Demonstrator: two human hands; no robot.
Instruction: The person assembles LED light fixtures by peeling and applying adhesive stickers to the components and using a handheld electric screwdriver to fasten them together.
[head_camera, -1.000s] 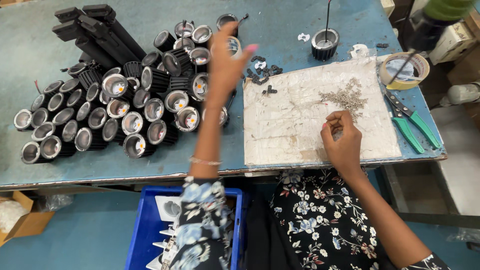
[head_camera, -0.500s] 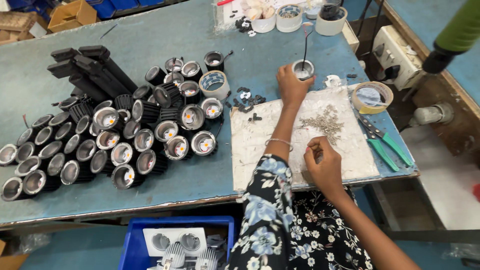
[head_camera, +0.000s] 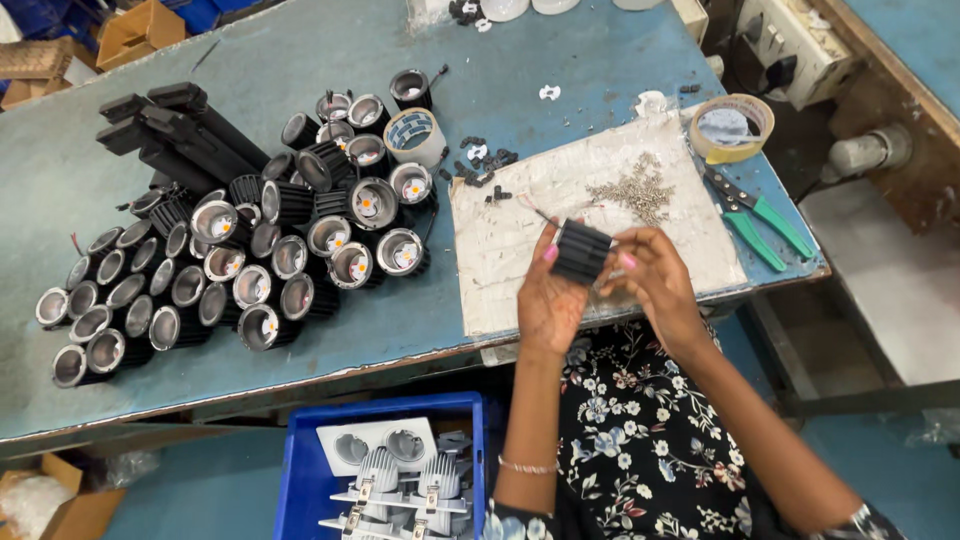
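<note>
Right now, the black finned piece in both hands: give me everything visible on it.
The black finned lamp housing is a short, ribbed cylinder, matte and dark, probably metal or plastic. It is held on its side above the pale work mat, pinched between the left hand and the right hand. A thin wire juts from its upper left. Its face is hidden.

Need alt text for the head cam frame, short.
Both hands, the left hand and right hand, hold a black finned lamp housing over a worn white sheet on a blue workbench. A pile of small screws lies beyond; rows of similar lamp housings fill the left.
</note>
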